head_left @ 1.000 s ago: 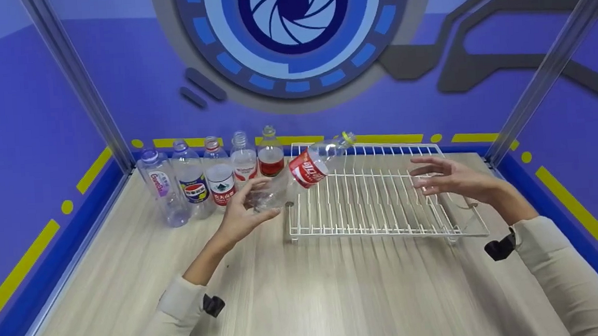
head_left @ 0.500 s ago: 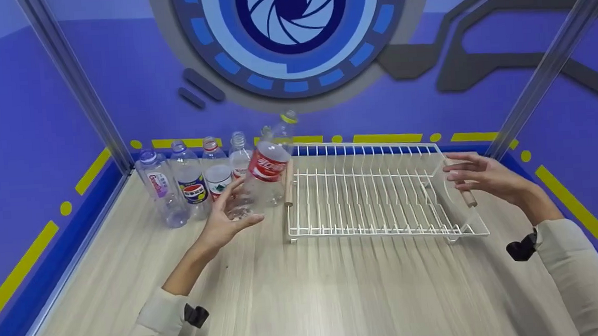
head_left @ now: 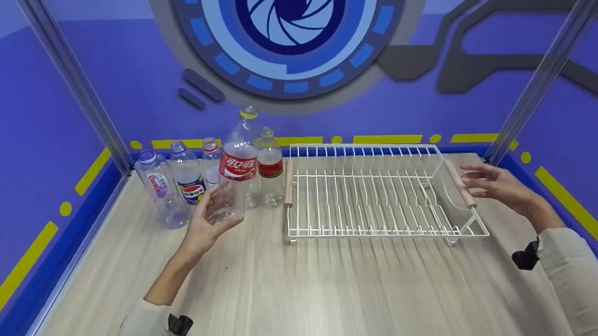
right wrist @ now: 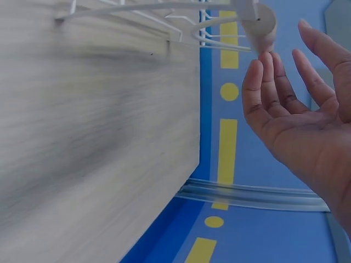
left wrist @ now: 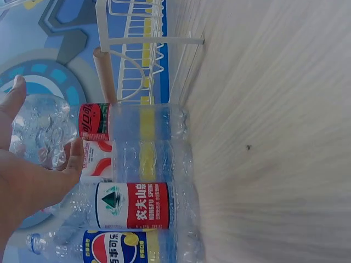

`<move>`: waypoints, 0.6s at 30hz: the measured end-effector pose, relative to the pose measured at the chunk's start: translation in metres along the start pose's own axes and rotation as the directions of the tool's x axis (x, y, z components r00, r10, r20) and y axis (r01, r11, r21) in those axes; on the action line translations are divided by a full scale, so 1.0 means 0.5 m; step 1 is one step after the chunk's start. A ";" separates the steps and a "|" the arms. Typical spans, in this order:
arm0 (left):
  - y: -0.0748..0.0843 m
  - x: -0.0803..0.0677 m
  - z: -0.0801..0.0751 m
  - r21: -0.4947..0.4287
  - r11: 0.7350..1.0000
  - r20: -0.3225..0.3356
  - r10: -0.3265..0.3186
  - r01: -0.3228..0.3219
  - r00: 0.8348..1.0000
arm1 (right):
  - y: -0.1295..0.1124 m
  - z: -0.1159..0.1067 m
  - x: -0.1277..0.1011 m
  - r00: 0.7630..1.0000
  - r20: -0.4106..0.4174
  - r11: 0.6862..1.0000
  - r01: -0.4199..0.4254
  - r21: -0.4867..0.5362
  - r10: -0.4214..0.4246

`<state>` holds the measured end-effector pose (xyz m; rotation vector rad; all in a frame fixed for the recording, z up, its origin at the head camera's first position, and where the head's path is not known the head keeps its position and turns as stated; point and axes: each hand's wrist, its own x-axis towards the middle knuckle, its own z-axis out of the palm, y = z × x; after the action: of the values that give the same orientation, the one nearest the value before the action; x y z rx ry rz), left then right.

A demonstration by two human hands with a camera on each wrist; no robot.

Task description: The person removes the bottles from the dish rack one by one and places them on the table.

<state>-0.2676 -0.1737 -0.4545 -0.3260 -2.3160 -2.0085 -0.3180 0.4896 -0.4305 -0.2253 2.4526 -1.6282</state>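
My left hand (head_left: 217, 210) grips the lower part of a clear plastic bottle (head_left: 236, 164) with a red label and a yellow neck ring. It holds the bottle upright in front of a row of empty bottles (head_left: 188, 180) at the back left of the table. In the left wrist view my thumb and fingers curl round the bottle's ribbed base (left wrist: 41, 131). My right hand (head_left: 479, 183) is open, its fingers spread just beside the right wooden handle (head_left: 459, 183) of a white wire dish rack (head_left: 375, 225). It holds nothing.
The row has a purple-labelled bottle (head_left: 157, 184), a Pepsi bottle (left wrist: 115, 246), a Nongfu Spring bottle (left wrist: 137, 205) and a red-labelled one (head_left: 270, 164). Metal posts (head_left: 73, 83) stand at the back corners. The table's right edge (right wrist: 197, 137) is near my right hand.
My left hand swung the red-labelled bottle from a tilt over the rack's left end to upright, moving it left toward the row. My right hand drew back to the rack's right handle.
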 end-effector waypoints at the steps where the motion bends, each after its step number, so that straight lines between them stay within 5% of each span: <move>1: -0.002 0.000 -0.003 -0.010 1.000 -0.008 -0.001 0.001 1.000 | 0.005 0.000 -0.001 1.000 0.002 1.000 -0.013 -0.022 0.014; 7: -0.004 -0.005 -0.026 -0.036 0.998 -0.063 -0.049 0.047 0.997 | 0.017 0.005 -0.008 0.998 0.032 0.994 -0.057 -0.091 0.060; 18: -0.002 -0.018 -0.059 -0.076 0.995 -0.143 -0.082 0.071 0.986 | 0.019 0.002 -0.010 0.995 0.070 0.997 -0.073 -0.020 0.075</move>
<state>-0.2619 -0.2038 -0.4526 -0.0903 -2.2060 -2.0758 -0.3131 0.4933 -0.4391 -0.1885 2.3938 -1.5432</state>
